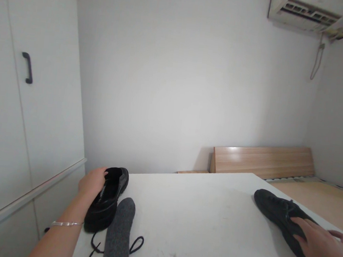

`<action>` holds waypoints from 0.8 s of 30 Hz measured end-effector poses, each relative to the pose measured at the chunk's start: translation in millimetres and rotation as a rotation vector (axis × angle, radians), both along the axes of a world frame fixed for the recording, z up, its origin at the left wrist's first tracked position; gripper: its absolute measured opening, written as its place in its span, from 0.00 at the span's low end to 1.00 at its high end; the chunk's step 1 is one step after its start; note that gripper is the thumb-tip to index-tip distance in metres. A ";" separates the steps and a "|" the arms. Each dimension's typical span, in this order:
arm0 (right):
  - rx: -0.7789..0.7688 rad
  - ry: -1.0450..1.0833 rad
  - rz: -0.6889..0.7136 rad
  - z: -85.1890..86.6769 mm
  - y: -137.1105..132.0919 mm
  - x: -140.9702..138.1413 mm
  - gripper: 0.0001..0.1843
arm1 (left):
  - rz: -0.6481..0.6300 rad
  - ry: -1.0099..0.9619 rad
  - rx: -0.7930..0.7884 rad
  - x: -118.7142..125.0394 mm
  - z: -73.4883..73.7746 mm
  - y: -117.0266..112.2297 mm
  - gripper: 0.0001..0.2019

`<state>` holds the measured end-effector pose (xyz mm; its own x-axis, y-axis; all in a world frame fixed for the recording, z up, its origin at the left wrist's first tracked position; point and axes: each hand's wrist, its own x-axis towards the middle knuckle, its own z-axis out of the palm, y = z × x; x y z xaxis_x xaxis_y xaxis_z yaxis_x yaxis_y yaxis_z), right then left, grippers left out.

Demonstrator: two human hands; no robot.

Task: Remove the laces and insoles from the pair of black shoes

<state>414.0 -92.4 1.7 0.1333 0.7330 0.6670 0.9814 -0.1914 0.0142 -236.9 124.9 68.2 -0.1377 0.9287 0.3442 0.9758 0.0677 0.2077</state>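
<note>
A black shoe (108,203) lies on its side at the left end of a white table (199,216). My left hand (92,182) grips its rim near the opening, fingers curled over the edge. A grey insole (119,232) lies flat right beside that shoe, with a loose black lace (136,244) looping around it. A second black shoe (283,222) lies at the table's right end. My right hand (322,248) rests flat on top of it, fingers stretched out.
A white wardrobe (24,110) with a dark handle (27,67) stands close on the left. Beyond the table a wooden bed frame (262,159) leans at the far wall. An air conditioner (310,10) hangs at the upper right.
</note>
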 end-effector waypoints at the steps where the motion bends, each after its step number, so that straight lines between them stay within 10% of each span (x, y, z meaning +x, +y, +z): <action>1: -0.051 -0.010 0.028 1.6 -0.7 -4.8 0.13 | -0.010 -0.001 -0.006 1.0 -0.3 0.8 0.20; 9: 0.089 -0.053 0.262 5.8 2.1 -93.1 0.14 | -0.091 -0.004 -0.078 8.5 -6.1 9.8 0.15; 15: 0.136 -0.049 0.599 37.3 -11.2 -191.2 0.12 | -0.212 0.023 0.060 51.6 21.7 -14.7 0.24; 19: 0.169 -0.014 0.744 36.1 -6.4 -245.9 0.17 | -0.522 0.048 0.158 122.4 36.9 -61.3 0.19; 24: 0.358 -0.133 0.874 11.4 18.8 -301.5 0.23 | -1.046 -0.167 -0.059 187.7 22.8 -111.3 0.18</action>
